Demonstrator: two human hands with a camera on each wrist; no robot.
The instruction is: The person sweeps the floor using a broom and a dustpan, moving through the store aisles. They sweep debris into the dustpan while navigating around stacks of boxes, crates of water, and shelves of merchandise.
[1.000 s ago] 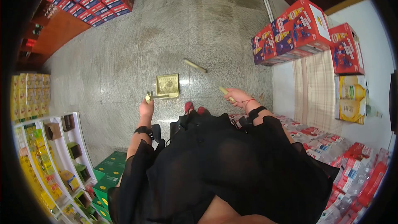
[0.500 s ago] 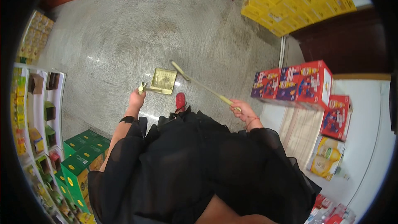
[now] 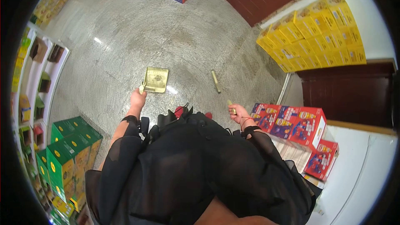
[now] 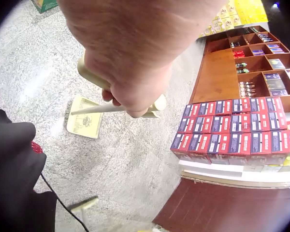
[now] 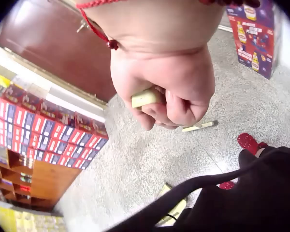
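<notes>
"Head view: left hand [image 3: 138, 99] grips the pan [image 3: 161, 86] left of centre, right hand [image 3: 238, 113] the broom [image 3: 215, 81] right of centre. Any tips?"

"Pan flat; brush towards it, short and low."

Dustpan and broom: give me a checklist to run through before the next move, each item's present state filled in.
1. Left hand grips the dustpan handle: ok.
2. Right hand grips the broom handle: ok.
3. Broom head at the dustpan: not ok, it is apart, to the right in the head view.
4. Red shoes apart from the dustpan: ok.
5. Broom head touching the floor: cannot tell.
6. Dirt in the dustpan: cannot tell, too small to make out.
</notes>
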